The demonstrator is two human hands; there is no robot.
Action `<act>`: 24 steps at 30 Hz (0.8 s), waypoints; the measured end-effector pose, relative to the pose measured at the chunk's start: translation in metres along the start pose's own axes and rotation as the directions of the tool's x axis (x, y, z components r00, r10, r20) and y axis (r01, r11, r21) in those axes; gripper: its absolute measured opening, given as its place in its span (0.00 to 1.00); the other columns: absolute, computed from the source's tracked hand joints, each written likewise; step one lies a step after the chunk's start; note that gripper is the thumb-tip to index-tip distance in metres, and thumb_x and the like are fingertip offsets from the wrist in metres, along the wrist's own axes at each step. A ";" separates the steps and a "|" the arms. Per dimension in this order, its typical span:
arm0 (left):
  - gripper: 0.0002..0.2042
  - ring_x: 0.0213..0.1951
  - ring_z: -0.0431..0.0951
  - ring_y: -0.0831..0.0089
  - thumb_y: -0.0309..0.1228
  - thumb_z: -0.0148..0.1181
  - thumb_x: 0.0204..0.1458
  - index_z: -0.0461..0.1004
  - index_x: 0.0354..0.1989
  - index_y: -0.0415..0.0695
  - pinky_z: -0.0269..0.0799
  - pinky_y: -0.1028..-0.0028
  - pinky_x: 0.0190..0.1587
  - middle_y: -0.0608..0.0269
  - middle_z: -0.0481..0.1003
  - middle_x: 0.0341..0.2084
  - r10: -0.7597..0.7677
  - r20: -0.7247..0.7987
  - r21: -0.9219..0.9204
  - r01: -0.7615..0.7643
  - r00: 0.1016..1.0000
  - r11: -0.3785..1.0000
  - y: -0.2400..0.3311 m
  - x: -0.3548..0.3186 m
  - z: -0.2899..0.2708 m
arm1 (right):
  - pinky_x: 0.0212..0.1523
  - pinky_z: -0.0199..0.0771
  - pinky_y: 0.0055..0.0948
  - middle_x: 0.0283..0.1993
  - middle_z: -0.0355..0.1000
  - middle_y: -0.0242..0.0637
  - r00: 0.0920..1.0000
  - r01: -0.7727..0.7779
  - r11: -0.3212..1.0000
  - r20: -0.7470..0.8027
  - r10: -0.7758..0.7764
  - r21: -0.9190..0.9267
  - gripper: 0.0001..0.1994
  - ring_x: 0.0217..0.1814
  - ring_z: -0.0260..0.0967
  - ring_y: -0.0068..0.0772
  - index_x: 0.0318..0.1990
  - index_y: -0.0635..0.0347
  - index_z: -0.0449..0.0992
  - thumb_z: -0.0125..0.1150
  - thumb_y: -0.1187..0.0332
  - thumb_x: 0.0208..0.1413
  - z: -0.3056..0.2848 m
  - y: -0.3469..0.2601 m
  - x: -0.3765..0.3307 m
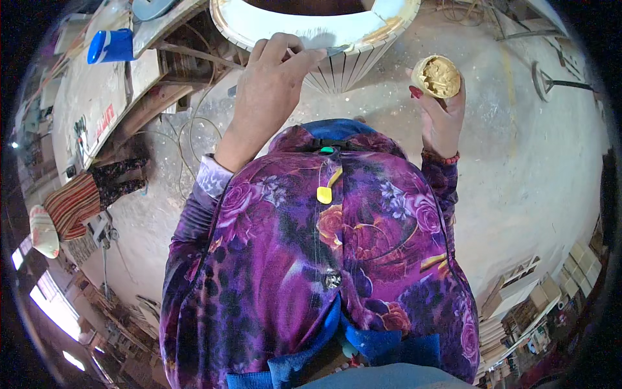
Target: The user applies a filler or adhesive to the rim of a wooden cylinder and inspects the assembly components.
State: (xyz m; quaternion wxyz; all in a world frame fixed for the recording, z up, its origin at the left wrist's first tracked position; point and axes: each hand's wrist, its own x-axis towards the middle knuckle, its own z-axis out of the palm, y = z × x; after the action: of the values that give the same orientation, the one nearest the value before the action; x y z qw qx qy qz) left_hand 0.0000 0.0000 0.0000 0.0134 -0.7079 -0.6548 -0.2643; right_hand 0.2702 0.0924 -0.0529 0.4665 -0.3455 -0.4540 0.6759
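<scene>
My left hand (pixel 269 81) is closed in a pinch on a thin, flat scraper (pixel 338 49), mostly hidden by the fingers. Its blade touches the near rim of a large white ring-shaped piece (pixel 275 26), whose outer side is made of narrow slats with dark gaps. Patches of tan filler show on the ring's right part. Off to the right, my right hand (pixel 442 123) grips a small round tub (pixel 420 76) from below and the side. Tan putty (pixel 443 74) with a rough, scooped surface fills it. The tub is apart from the ring.
A blue plastic container (pixel 110 47) lies on the worktable (pixel 142 74) at the left. Hoses (pixel 188 139) coil across the floor beneath. Another person (pixel 74 201) in a striped top is farther left. A metal-framed tool (pixel 547 83) rests on the right.
</scene>
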 end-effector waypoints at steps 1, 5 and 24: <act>0.11 0.43 0.77 0.58 0.26 0.64 0.55 0.84 0.46 0.52 0.76 0.62 0.41 0.59 0.75 0.40 -0.004 0.016 -0.014 0.004 1.000 1.000 0.001 0.000 -0.001 | 0.59 0.79 0.38 0.63 0.69 0.43 1.000 0.016 1.000 -0.010 -0.016 -0.007 0.30 0.65 0.70 0.40 0.66 0.62 0.61 0.58 0.84 0.55 0.001 0.000 0.000; 0.12 0.41 0.76 0.57 0.27 0.66 0.53 0.84 0.45 0.53 0.75 0.61 0.40 0.59 0.74 0.38 -0.090 0.047 -0.259 0.099 0.995 0.961 -0.006 0.003 -0.004 | 0.59 0.79 0.36 0.60 0.69 0.41 0.999 0.019 1.000 -0.026 -0.020 -0.020 0.29 0.61 0.72 0.36 0.65 0.64 0.62 0.58 0.85 0.54 0.003 0.001 0.003; 0.09 0.41 0.78 0.56 0.30 0.63 0.56 0.84 0.44 0.50 0.76 0.58 0.41 0.57 0.75 0.39 -0.032 0.031 -0.099 0.035 0.999 0.994 0.001 0.010 0.005 | 0.59 0.80 0.38 0.61 0.69 0.44 0.999 0.040 0.998 -0.021 -0.040 0.039 0.31 0.62 0.73 0.40 0.65 0.65 0.62 0.59 0.86 0.53 -0.001 0.003 0.000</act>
State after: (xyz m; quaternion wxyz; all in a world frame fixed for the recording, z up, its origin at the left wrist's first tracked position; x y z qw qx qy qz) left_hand 0.0028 0.0111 0.0006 -0.0359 -0.7003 -0.6529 -0.2863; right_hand 0.2701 0.0927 -0.0560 0.4913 -0.3340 -0.4426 0.6717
